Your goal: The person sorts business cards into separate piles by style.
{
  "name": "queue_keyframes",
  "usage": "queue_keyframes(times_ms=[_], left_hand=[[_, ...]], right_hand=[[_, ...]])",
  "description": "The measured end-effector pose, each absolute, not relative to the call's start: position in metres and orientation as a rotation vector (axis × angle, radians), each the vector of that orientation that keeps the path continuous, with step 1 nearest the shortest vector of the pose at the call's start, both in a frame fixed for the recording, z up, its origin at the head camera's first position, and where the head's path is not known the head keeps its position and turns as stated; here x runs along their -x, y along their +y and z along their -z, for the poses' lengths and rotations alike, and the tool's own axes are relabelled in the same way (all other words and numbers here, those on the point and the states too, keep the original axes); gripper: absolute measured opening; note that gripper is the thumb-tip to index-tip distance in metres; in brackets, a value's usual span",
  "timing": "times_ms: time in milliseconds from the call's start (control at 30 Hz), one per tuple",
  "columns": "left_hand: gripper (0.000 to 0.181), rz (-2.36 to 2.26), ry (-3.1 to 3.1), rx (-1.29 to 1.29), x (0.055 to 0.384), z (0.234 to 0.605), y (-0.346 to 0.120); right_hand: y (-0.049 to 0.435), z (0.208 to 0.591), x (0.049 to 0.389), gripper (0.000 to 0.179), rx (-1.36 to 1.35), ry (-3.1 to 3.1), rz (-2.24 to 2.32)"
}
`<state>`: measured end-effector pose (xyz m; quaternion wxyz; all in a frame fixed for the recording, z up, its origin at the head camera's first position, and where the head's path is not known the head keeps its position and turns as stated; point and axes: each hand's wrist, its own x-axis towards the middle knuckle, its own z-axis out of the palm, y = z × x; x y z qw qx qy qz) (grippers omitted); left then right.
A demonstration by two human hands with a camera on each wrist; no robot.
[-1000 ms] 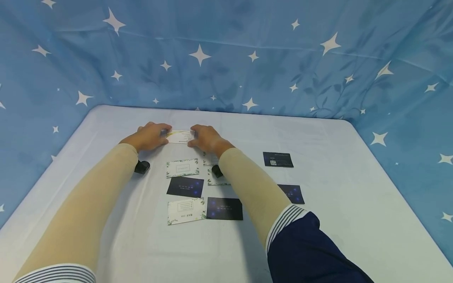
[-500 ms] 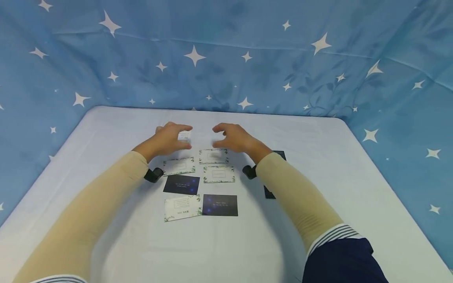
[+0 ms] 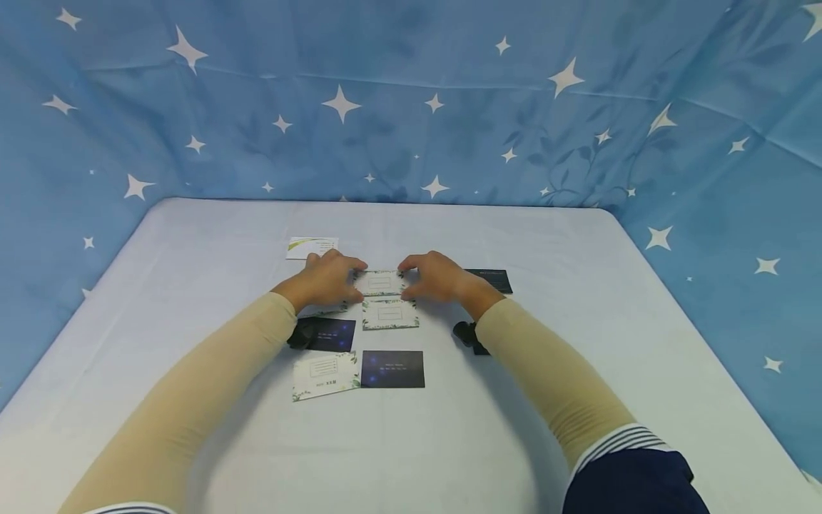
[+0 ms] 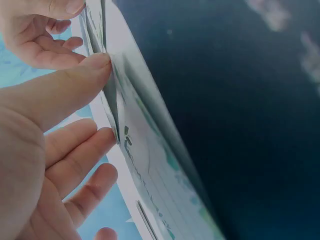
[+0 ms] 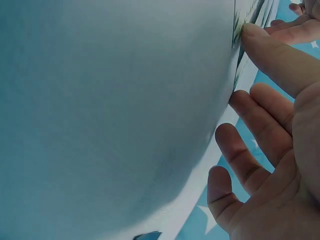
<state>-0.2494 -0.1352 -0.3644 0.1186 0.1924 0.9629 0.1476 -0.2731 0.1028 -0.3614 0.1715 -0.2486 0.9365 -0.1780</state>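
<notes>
We saw the left hand (image 3: pixel 324 281) and right hand (image 3: pixel 439 280) each gripping an end of one leaf-bordered card (image 3: pixel 380 283), thumb at its lower edge, fingers at the upper. That card sat just below and left of frame center. Second leafy card (image 3: pixel 389 314) lay just under it. We also had a yellow-striped card (image 3: pixel 310 247) upper left of it, plus a dark card (image 3: pixel 393 369) lower center, beside a white card (image 3: pixel 325 376).
</notes>
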Motion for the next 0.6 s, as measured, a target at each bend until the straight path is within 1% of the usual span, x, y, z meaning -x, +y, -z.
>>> queue_keyframes(times_ms=[267,433,600], left_hand=[[0.062,-0.576,2.789,-0.516,0.2512,0.3676,-0.1351],[0.066,-0.706,2.726,-0.436,0.253,0.3681,-0.135],[0.066,-0.666,2.75,-0.41,0.2545,0.3659,-0.1372]], right_hand=[[0.1011,0.3647,0.2711,0.063,0.632,2.66,0.583],[0.099,0.3667,0.2728,0.062,0.619,2.66,0.608],[0.0973,0.3661,0.2729,0.061,0.591,2.659,0.641]])
